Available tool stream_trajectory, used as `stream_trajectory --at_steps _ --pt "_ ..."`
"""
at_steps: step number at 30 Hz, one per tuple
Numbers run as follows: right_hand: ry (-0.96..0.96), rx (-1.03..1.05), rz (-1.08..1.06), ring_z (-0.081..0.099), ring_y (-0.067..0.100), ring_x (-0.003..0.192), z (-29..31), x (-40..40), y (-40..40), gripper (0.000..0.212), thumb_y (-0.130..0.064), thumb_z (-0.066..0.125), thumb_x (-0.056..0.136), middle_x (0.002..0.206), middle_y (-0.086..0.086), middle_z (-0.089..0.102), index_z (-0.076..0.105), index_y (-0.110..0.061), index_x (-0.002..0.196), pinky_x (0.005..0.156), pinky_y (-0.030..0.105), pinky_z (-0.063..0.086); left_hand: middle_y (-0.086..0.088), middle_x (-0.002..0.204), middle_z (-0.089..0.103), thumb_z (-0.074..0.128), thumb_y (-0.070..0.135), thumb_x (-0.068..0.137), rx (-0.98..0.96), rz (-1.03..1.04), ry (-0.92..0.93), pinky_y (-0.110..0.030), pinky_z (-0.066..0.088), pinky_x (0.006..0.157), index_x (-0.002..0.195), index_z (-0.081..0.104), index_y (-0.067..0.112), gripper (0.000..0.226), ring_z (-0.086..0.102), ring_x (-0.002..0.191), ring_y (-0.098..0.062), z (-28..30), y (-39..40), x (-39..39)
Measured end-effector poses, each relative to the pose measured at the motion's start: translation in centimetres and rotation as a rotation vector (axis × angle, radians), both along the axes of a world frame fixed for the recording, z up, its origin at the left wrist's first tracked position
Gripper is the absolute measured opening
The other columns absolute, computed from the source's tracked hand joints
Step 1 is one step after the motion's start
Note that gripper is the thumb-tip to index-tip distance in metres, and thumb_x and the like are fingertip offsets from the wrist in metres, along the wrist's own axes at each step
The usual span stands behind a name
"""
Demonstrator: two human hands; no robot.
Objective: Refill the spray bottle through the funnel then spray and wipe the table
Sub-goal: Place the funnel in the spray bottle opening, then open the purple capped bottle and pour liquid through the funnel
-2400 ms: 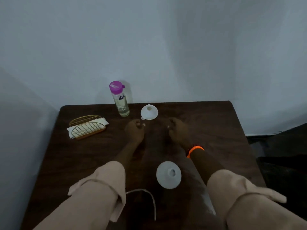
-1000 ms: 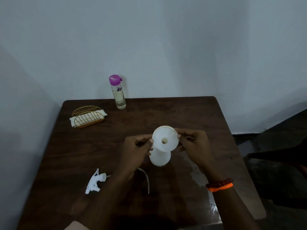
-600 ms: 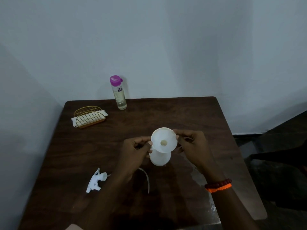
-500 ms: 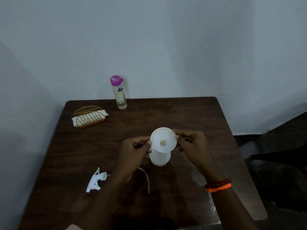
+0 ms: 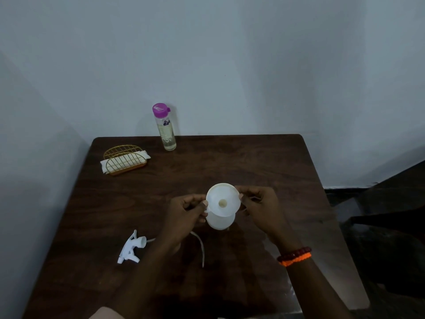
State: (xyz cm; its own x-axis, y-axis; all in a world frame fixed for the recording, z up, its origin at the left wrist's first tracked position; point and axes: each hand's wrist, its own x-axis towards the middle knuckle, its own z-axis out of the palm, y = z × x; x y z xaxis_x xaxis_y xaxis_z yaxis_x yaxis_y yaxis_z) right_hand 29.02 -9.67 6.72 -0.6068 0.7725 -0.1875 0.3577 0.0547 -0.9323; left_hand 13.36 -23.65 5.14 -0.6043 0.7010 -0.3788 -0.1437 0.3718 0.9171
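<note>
1. A white funnel (image 5: 222, 201) sits in the mouth of a white spray bottle (image 5: 220, 221) standing mid-table, directly between two hands.
2. The left hand (image 5: 185, 214) pinches the funnel's left rim; the right hand (image 5: 259, 207) pinches its right rim (fingers curled).
3. Below-left of the left hand lies the detached trigger sprayer (image 5: 131, 248), tube trailing.
4. Beyond the hands: a clear bottle (image 5: 166, 130) capped in pink, and a wire napkin holder (image 5: 124, 158) on the dark table (image 5: 264, 162).
</note>
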Motion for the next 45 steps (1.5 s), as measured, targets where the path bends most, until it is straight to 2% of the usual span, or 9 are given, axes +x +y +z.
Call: stream_trajectory --at_steps 7,11,17,26,30,33,40,43,45 --pt "-0.022 0.007 0.031 0.073 0.01 0.075 -0.3 0.3 0.8 0.024 -0.006 0.062 0.095 0.094 -0.008 0.078 0.077 -0.02 0.107 0.06 0.018 0.054 -0.002 0.094 0.079 0.069 0.017 0.095 -0.006 0.03 -0.001 -0.027 0.06 0.066 0.112 0.077 0.013 0.019 0.075 0.08 -0.015 0.1 0.1 0.1" --pt "-0.029 0.049 0.031 0.071 0.001 0.087 -0.4 0.6 1.5 0.015 -0.018 0.066 0.095 0.091 -0.011 0.076 0.077 -0.021 0.104 0.073 0.018 0.056 -0.002 0.09 0.079 0.066 0.025 0.096 -0.032 0.05 -0.002 -0.028 0.061 0.067 0.104 0.079 0.017 0.017 0.073 0.079 -0.017 0.0 0.0 0.2" --pt "-0.11 0.025 -0.008 0.072 0.018 0.068 0.1 0.7 4.1 0.029 -0.035 0.063 0.097 0.078 0.011 0.075 0.076 -0.012 0.083 0.071 0.043 0.059 -0.002 0.092 0.079 0.062 0.04 0.097 -0.069 0.077 -0.023 -0.036 0.061 0.075 0.093 0.08 0.02 0.027 0.075 0.087 -0.017 -0.1 0.1 -0.7" --pt "-0.197 0.089 0.2 0.075 0.027 0.069 -0.3 -8.2 9.4 0.016 -0.031 0.07 0.092 0.078 0.01 0.076 0.076 -0.016 0.09 0.064 0.038 0.06 0.0 0.1 0.075 0.066 0.032 0.096 -0.108 0.178 0.125 -0.04 0.063 0.084 0.108 0.074 0.021 0.019 0.072 0.096 -0.017 -1.2 2.2 -8.7" --pt "-0.271 0.179 0.302 0.066 0.006 0.056 -2.1 -14.8 11.3 0.021 -0.031 0.077 0.085 0.069 -0.001 0.071 0.076 -0.014 0.098 0.06 0.026 0.053 -0.002 0.115 0.072 0.072 0.032 0.092 -0.135 0.276 0.23 -0.044 0.061 0.091 0.124 0.067 0.016 0.036 0.071 0.099 -0.018 -2.6 4.9 -14.4" --pt "-0.304 0.261 0.364 0.064 0.008 0.075 -3.3 -19.9 12.2 0.038 -0.034 0.082 0.08 0.087 -0.003 0.069 0.073 -0.013 0.11 0.072 0.022 0.046 -0.005 0.121 0.07 0.075 0.028 0.089 -0.111 0.325 0.322 -0.036 0.057 0.095 0.133 0.061 0.011 0.049 0.068 0.109 -0.02 -2.9 7.2 -17.9" --pt "-0.233 0.327 0.487 0.055 0.028 0.128 -5.3 -29.3 12.7 0.079 -0.025 0.083 0.081 0.143 0.017 0.054 0.044 -0.004 0.146 0.105 0.037 0.048 -0.008 0.15 0.051 0.082 0.025 0.083 0.08 0.332 0.557 -0.027 0.052 0.098 0.149 0.044 0.012 0.078 0.054 0.13 -0.016 -2.5 12.3 -23.2" --pt "-0.155 0.292 0.448 0.05 0.029 0.133 -6.3 -31.8 12.5 0.082 -0.021 0.081 0.082 0.149 0.016 0.048 0.038 -0.005 0.15 0.109 0.039 0.045 -0.009 0.146 0.054 0.083 0.026 0.082 0.175 0.283 0.641 -0.024 0.051 0.103 0.147 0.046 0.009 0.076 0.054 0.132 -0.017 -2.6 14.0 -24.4" --pt "-0.035 0.292 0.416 0.056 0.024 0.125 -7.1 -32.7 12.3 0.072 -0.013 0.079 0.082 0.142 0.012 0.056 0.046 -0.005 0.145 0.104 0.027 0.047 -0.008 0.142 0.057 0.081 0.026 0.084 0.187 0.235 0.675 -0.025 0.051 0.105 0.143 0.051 0.008 0.068 0.055 0.13 -0.018 -2.6 14.6 -24.7"
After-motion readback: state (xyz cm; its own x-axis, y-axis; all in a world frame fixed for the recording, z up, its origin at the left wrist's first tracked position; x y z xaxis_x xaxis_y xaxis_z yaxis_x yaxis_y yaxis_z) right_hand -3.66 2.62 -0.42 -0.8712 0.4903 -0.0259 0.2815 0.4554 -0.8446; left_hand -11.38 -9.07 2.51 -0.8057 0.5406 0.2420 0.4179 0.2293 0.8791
